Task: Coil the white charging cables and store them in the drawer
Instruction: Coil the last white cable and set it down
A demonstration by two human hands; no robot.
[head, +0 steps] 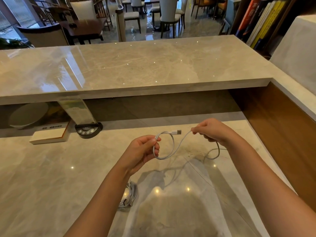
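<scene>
A white charging cable [172, 147] hangs in the air above the marble desk [51, 177], held by both hands. My left hand [143, 151] pinches it near its USB plug [177, 132], with one loop formed below the fingers. My right hand [212, 131] pinches the cable further along, and the loose end curves down behind that wrist. A second white cable [129, 197] lies bunched on the desk beside my left forearm. No drawer is in view.
A raised marble counter [136, 65] runs across the back. Under it at the left sit a white book [49, 135], a round black socket unit [88, 130], a leaflet stand [78, 112] and a pale bowl [27, 115]. A wooden side panel [282, 130] closes the right.
</scene>
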